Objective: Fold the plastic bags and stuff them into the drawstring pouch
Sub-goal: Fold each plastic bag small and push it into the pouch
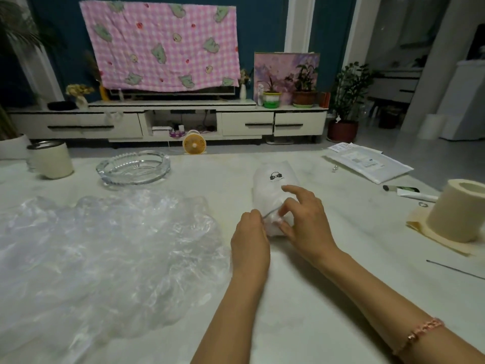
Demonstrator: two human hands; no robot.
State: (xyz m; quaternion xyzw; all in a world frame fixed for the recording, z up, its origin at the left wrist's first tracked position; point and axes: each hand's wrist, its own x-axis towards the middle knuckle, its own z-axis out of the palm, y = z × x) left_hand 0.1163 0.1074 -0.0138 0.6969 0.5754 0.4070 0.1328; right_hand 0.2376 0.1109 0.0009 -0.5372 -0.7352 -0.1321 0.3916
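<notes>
The drawstring pouch (273, 191) lies on its side on the pale, marble-patterned surface (301, 298) at my 12 o'clock. It is soft white cloth, plump and rounded, with a small black logo on top and its gathered mouth turned toward me. What fills it I cannot tell through the cloth. My left grip (249, 240) is pinched on the thin grey cord at the mouth's 9 o'clock side. My right grip (301, 219) pinches the bunched cloth of the mouth between thumb and middle finger, its index finger lifted over the pouch's body. A pink beaded bracelet (420, 334) circles my right forearm. At my 10 o'clock the plastic bags (105, 245) sprawl in a clear, glossy, crinkled heap, unfolded, their near edge just beside my left wrist. Beyond them at 11 o'clock sits a heavy ribbed glass ashtray (133, 166), and farther toward 10 a cream mug (51, 160) with a metal rim. At 2 o'clock a thick cream roll (456, 208) stands upright on a loose strip of its own material. A white tube (417, 196) lies just beyond the roll, and a flat grey mailer (367, 164) lies at 1 o'clock.
</notes>
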